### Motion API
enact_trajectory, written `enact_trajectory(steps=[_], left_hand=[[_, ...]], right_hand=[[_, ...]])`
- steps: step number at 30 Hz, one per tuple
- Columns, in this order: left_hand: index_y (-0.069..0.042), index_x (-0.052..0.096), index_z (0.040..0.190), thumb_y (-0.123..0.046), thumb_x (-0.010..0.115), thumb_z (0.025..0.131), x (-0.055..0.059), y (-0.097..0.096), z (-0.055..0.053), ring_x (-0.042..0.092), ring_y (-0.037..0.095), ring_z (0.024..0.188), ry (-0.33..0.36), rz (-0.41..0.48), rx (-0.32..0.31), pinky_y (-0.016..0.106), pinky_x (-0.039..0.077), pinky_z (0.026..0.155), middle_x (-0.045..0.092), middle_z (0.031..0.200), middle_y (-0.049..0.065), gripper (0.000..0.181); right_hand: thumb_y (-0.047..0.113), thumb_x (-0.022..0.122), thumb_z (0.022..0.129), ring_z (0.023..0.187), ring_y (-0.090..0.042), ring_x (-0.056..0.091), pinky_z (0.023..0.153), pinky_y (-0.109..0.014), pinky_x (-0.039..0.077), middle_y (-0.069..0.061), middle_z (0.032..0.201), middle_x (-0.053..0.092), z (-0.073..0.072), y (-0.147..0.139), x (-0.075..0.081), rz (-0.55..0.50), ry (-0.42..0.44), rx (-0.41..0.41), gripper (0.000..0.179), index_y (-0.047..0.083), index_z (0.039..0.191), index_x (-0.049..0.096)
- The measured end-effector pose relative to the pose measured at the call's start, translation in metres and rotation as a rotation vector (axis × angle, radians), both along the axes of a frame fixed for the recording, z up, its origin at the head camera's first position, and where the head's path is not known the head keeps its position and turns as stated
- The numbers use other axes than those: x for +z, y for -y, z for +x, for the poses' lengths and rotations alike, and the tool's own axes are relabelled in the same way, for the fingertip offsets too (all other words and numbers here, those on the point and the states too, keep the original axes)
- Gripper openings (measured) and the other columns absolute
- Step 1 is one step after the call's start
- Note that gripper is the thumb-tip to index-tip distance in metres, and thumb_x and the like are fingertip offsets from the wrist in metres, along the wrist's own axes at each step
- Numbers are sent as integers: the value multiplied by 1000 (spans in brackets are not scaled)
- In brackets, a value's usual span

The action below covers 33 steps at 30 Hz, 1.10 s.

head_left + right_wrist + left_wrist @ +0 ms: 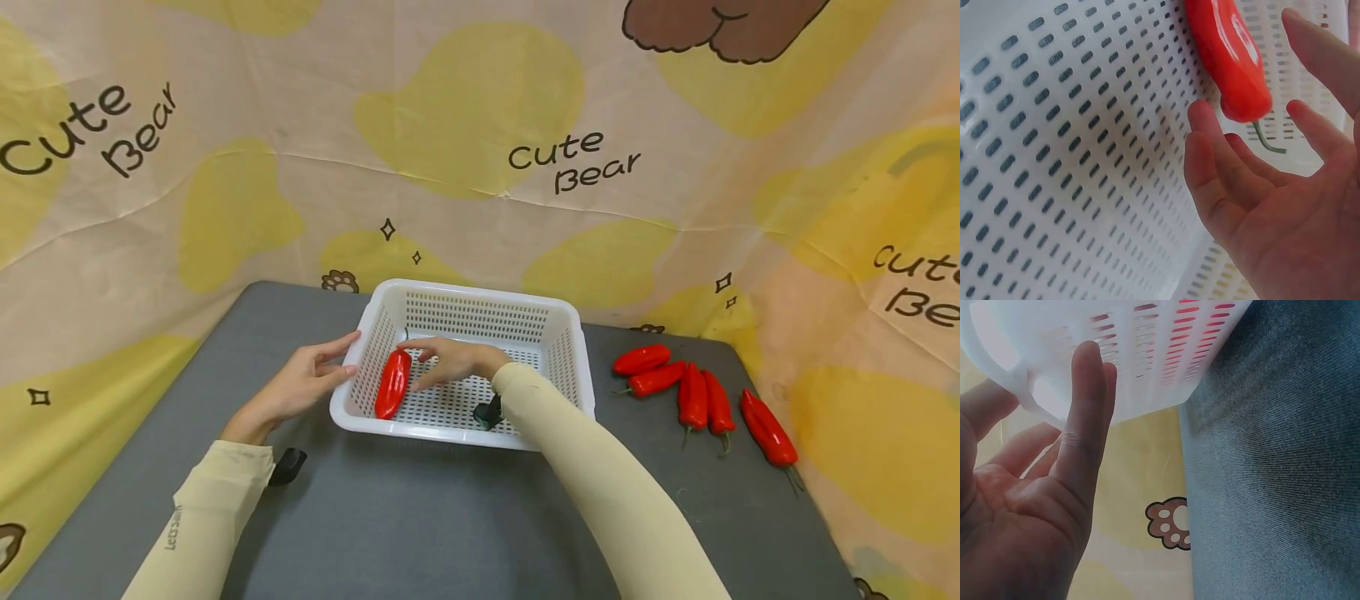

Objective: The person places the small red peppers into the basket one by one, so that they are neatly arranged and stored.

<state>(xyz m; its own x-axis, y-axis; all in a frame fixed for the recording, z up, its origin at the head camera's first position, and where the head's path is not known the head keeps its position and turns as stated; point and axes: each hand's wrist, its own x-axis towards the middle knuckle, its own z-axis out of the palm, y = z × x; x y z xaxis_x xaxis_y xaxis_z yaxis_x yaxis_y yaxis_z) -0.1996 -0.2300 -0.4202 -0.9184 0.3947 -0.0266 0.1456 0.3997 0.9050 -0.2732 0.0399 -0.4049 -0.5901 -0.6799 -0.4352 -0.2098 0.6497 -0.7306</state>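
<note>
A white perforated plastic basket stands on the grey table. Inside it, along the left wall, lies a red chili pepper with a thin green stem, seen close up in the right wrist view as a glossy red pepper. My right hand reaches over the basket floor beside the pepper's stem end. In the right wrist view its fingers are spread and loosely bent, holding nothing. My left hand is at the basket's left side, fingertips at the rim and outer wall, fingers fairly straight.
To the right of the basket lie several more red peppers: a pair near the back, two stem-forward ones and one apart near the right edge. A patterned cloth hangs behind the table.
</note>
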Motion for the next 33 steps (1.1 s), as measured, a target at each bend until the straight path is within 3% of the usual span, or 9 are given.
enact_trajectory(steps=[7, 16, 33], left_hand=[[-4, 27, 160, -13, 60, 102, -3, 1, 3, 64, 43, 121, 4, -1, 6, 31, 60, 87, 42, 154, 30, 68], [-9, 25, 161, -16, 60, 102, -8, 0, 4, 61, 43, 125, 27, 7, 20, 38, 59, 91, 38, 158, 27, 68], [-5, 29, 159, -8, 58, 101, -4, -9, 2, 58, 45, 127, -13, 2, 56, 40, 58, 91, 37, 159, 28, 65]], right_hand=[[28, 72, 93, 146, -32, 39, 113, -56, 40, -14, 161, 37, 2, -10, 11, -46, -53, -26, 79, 21, 160, 30], [33, 71, 93, 132, -36, 55, 107, -50, 49, -18, 155, 42, 10, -28, 25, -91, -87, -53, 74, 19, 157, 36], [18, 63, 100, 130, -40, 57, 105, -50, 51, -18, 155, 45, 28, -92, 65, -207, -203, -87, 57, 10, 153, 43]])
